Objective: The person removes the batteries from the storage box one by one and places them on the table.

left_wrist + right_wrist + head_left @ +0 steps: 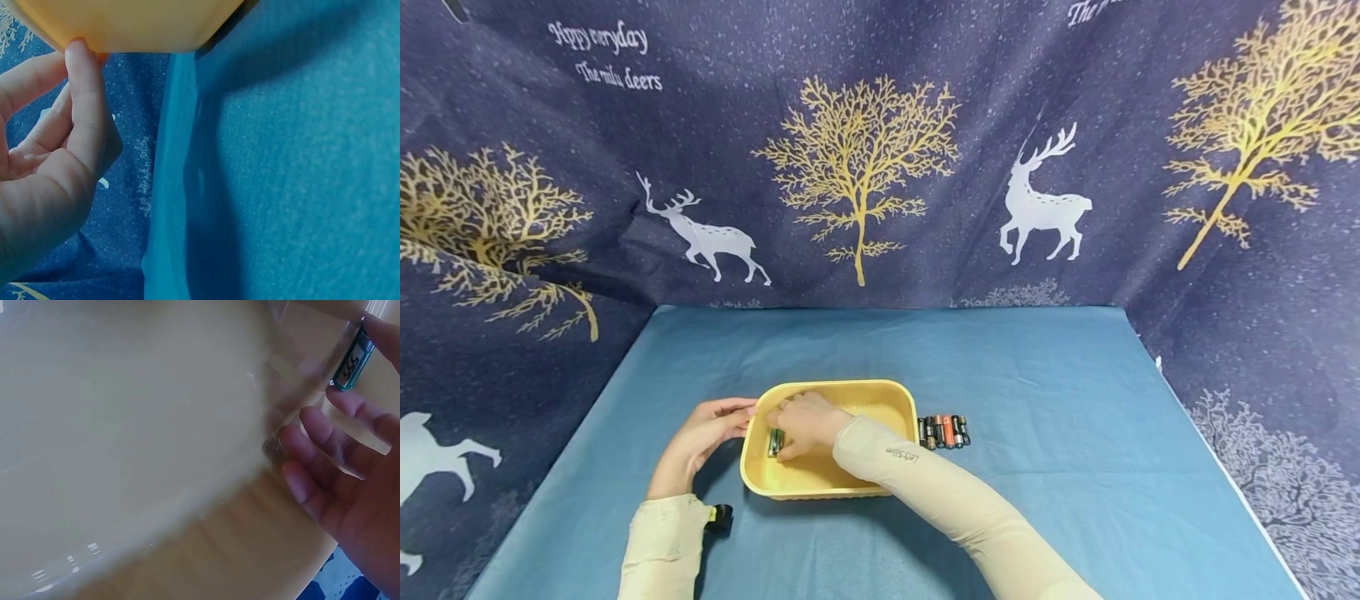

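Observation:
A yellow plastic basin stands on the blue cloth in front of me. At its left end my left hand pinches the rim; in the left wrist view the fingertips meet the basin's edge. My right hand reaches down inside, toward the left wall. Small green batteries lie side by side there. In the right wrist view a green battery sits between the right thumb and index finger, a fingertip at each end. The other right fingers are spread along the basin wall.
To the right of the basin lies a row of several batteries, black, copper and orange. A black object with a yellow part is beside the left wrist. A dark curtain with trees and deer surrounds the blue-covered table.

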Demonstrator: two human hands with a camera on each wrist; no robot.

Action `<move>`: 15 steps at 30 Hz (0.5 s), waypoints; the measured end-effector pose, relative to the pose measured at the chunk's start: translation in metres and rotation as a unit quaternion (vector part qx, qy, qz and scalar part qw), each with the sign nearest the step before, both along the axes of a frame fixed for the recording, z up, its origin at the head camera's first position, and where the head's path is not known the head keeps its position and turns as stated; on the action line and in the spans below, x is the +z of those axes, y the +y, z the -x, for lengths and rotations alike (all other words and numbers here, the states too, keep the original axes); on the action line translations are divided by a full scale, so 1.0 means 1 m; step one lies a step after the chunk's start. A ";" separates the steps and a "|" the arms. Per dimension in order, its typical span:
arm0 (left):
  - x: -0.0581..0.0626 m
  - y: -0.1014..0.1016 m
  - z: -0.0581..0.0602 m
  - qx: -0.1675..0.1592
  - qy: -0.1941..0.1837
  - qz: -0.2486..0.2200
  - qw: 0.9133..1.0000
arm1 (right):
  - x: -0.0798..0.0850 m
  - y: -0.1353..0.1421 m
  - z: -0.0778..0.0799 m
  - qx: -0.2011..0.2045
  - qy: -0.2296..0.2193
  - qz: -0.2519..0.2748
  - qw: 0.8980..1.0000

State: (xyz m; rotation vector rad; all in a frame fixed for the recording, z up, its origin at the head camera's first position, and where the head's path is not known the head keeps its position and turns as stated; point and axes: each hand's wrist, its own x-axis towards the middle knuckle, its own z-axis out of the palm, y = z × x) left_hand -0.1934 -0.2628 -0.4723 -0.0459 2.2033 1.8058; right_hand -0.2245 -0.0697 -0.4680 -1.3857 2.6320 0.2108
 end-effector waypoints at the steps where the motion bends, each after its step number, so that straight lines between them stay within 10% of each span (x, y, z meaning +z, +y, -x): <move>1: 0.000 0.000 0.000 -0.001 -0.001 -0.001 1.000 | 0.000 0.000 0.000 -0.002 -0.001 -0.001 1.000; 15: 0.002 0.001 0.000 0.003 -0.005 0.003 1.000 | 0.001 -0.001 -0.002 0.002 0.009 -0.002 1.000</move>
